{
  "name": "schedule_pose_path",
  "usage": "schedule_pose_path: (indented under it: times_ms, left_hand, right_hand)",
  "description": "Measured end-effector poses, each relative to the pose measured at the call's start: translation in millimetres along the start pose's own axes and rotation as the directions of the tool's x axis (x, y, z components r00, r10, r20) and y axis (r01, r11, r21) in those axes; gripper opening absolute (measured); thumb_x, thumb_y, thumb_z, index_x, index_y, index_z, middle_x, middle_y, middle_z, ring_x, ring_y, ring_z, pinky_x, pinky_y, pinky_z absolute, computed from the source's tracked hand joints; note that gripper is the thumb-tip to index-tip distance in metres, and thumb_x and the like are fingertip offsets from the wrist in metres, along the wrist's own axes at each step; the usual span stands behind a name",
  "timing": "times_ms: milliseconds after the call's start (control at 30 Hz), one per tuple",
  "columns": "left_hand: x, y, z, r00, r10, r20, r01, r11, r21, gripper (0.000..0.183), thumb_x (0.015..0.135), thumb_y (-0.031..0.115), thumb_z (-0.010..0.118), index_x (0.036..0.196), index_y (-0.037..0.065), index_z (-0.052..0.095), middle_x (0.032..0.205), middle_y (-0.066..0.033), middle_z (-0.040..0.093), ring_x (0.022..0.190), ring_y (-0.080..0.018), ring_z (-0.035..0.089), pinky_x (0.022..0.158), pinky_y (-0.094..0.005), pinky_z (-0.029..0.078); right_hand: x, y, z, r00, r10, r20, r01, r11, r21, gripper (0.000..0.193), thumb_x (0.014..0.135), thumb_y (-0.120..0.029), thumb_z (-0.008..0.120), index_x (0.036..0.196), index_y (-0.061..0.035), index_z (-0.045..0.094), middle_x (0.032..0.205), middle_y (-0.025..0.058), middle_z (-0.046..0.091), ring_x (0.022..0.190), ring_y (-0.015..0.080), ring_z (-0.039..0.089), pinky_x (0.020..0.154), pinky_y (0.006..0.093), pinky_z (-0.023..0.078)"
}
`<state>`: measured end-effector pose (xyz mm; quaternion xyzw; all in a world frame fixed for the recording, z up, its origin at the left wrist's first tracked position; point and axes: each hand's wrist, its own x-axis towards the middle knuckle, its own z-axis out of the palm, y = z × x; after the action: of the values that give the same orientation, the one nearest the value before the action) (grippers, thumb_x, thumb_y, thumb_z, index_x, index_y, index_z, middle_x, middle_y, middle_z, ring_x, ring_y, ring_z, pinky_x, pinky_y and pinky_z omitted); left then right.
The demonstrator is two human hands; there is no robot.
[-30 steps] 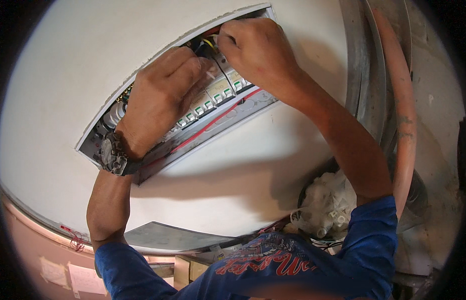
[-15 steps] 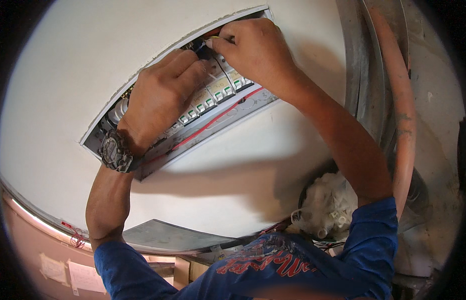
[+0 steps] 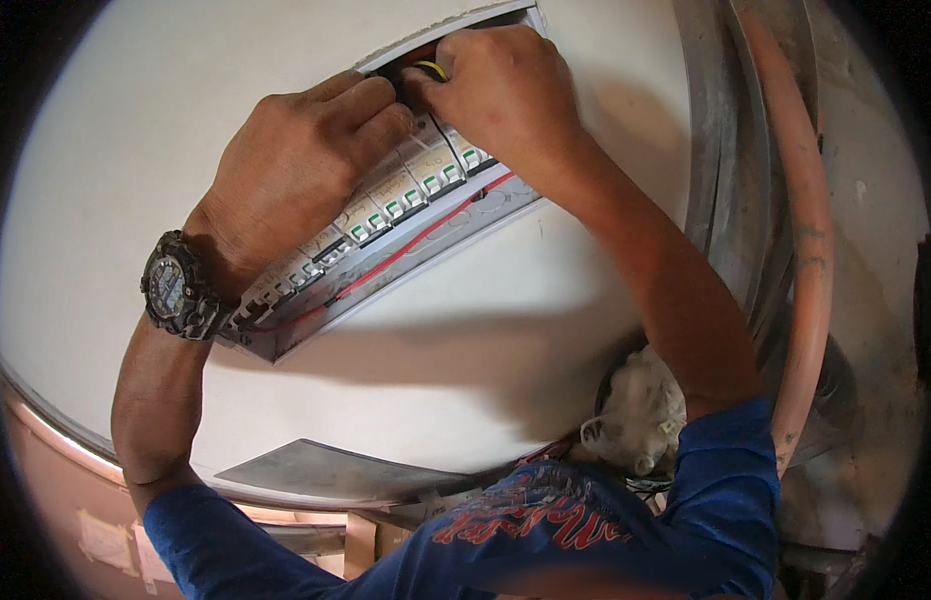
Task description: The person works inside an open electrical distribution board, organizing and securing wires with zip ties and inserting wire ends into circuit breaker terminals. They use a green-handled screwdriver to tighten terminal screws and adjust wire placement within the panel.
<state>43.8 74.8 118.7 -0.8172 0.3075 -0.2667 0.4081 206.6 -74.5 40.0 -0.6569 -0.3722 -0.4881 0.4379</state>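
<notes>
An open breaker box [image 3: 316, 335] is set into a white wall, with a row of white breakers [image 3: 386, 205] with green tabs and a red wire [image 3: 406, 255] running along below them. Both hands meet at the box's upper end. My right hand [image 3: 506, 90] pinches a yellow wire [image 3: 433, 68] there. My left hand [image 3: 296, 170], with a dark wristwatch [image 3: 176, 285], has its fingers curled on dark wires right beside the right fingertips. A black wire [image 3: 444, 140] runs down over the breakers. The hands hide the wire ends.
An orange pipe [image 3: 811, 250] and grey conduits [image 3: 716, 150] run up the wall on the right. A crumpled white bundle [image 3: 641, 410] sits below my right elbow. A grey flat panel [image 3: 326, 470] lies under the box.
My left hand's fingers have slid up along the breakers to meet the right fingertips at the box's top. The right hand stays on the wire, slightly higher.
</notes>
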Motion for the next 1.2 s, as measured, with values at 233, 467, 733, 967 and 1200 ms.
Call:
schedule_pose_path:
  times_ms: [233, 467, 733, 967, 1200]
  left_hand:
    - [-38.3, 0.8, -128.3, 0.954, -0.214, -0.210, 0.271, 0.915, 0.298, 0.022, 0.100, -0.001, 0.069, 0.121, 0.003, 0.073, 0.118, -0.0146, 0.079, 0.106, -0.0228, 0.078, 0.085, -0.0327, 0.066]
    - [-156.1, 37.8, -108.8, 0.429, -0.855, -0.294, 0.727, 0.519, -0.449, 0.023, 0.107, 0.018, 0.070, 0.114, -0.002, 0.080, 0.099, -0.0096, 0.081, 0.058, -0.0053, 0.051, 0.052, -0.0211, 0.039]
    - [-155.9, 124.2, -80.1, 0.760, -0.556, 0.336, 0.602, 0.409, -0.686, 0.009, 0.091, 0.005, 0.081, 0.099, 0.002, 0.079, 0.089, -0.0153, 0.079, 0.067, -0.0241, 0.070, 0.063, -0.0334, 0.053]
    - [-174.9, 183.8, -16.6, 0.625, -0.184, 0.759, 0.780, 0.154, -0.606, 0.023, 0.097, 0.020, 0.076, 0.116, 0.007, 0.078, 0.097, -0.0158, 0.079, 0.088, -0.0341, 0.076, 0.078, -0.0431, 0.060]
    - [-173.4, 197.4, -18.6, 0.464, 0.026, 0.885, 0.865, 0.201, -0.460, 0.024, 0.093, 0.014, 0.081, 0.114, 0.003, 0.079, 0.096, -0.0176, 0.079, 0.089, -0.0284, 0.079, 0.078, -0.0412, 0.060]
  right_hand:
    - [12.3, 0.7, -26.2, 0.848, 0.208, 0.487, -0.306, 0.943, 0.129, 0.027, 0.093, -0.020, 0.080, 0.080, 0.0035, 0.076, 0.073, 0.0144, 0.073, 0.063, 0.0224, 0.067, 0.064, 0.0393, 0.054]
    - [17.9, 4.6, -27.4, 0.940, -0.013, 0.340, -0.073, 0.969, 0.238, 0.022, 0.091, -0.016, 0.074, 0.084, 0.0046, 0.078, 0.076, 0.0223, 0.074, 0.064, 0.0264, 0.070, 0.064, 0.0401, 0.055]
    - [9.9, 23.5, -16.9, 0.953, -0.150, 0.265, 0.074, 0.958, 0.277, 0.023, 0.093, -0.007, 0.061, 0.105, 0.0052, 0.077, 0.096, 0.0298, 0.074, 0.085, 0.0387, 0.074, 0.082, 0.0452, 0.057]
    - [26.7, 20.3, -38.3, 0.816, -0.094, 0.570, -0.112, 0.943, 0.315, 0.024, 0.098, -0.007, 0.058, 0.105, 0.0077, 0.075, 0.092, 0.0293, 0.074, 0.081, 0.0360, 0.073, 0.080, 0.0448, 0.057]
    - [-22.0, 21.9, -17.6, 0.996, 0.008, -0.089, 0.043, 0.835, 0.549, 0.017, 0.096, -0.012, 0.073, 0.100, 0.0030, 0.079, 0.087, 0.0169, 0.077, 0.078, 0.0246, 0.074, 0.075, 0.0372, 0.059]
